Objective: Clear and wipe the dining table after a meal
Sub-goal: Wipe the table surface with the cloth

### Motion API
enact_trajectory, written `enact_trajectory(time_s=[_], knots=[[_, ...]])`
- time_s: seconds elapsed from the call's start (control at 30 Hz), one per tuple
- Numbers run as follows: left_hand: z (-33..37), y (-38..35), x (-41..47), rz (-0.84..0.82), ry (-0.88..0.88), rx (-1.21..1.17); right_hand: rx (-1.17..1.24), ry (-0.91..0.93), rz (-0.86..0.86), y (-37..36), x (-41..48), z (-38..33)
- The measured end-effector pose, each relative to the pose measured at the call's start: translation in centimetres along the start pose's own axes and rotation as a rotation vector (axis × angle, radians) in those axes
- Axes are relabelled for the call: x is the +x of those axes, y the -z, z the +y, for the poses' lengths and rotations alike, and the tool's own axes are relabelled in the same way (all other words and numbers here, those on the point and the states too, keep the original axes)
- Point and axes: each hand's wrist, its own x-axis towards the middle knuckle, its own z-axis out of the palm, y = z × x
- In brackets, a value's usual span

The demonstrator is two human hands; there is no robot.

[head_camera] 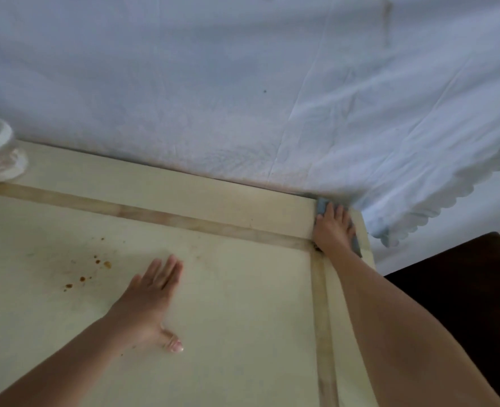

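Pressing flat: right hand (334, 230) on grey-blue cloth (321, 207), left hand (146, 301) empty on smooth cream table (237, 333).

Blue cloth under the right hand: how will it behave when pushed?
Probably floppy: the blue cloth lies flat under the right hand, peeking out past its fingertips and side. Likely light, so it should slide easily over the smooth table. It may bunch against the tablecloth edge beside it.
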Motion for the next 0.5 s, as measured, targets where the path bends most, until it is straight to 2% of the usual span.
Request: enact_trajectory(time_s=[0.3, 0.4, 0.5], knots=[[0.2, 0.1, -0.3, 0.029, 0.0, -0.019, -0.078, 0.589, -0.162, -5.6, -6.2, -18.8], [-0.2, 0.0, -0.3, 0.035, -0.002, -0.018, -0.122, 0.745, -0.246, -5.7, -7.0, -19.9], [-0.2, -0.1, -0.2, 0.034, -0.011, -0.025, -0.125, 0.847, -0.226, -5.2, -7.5, -16.9]])
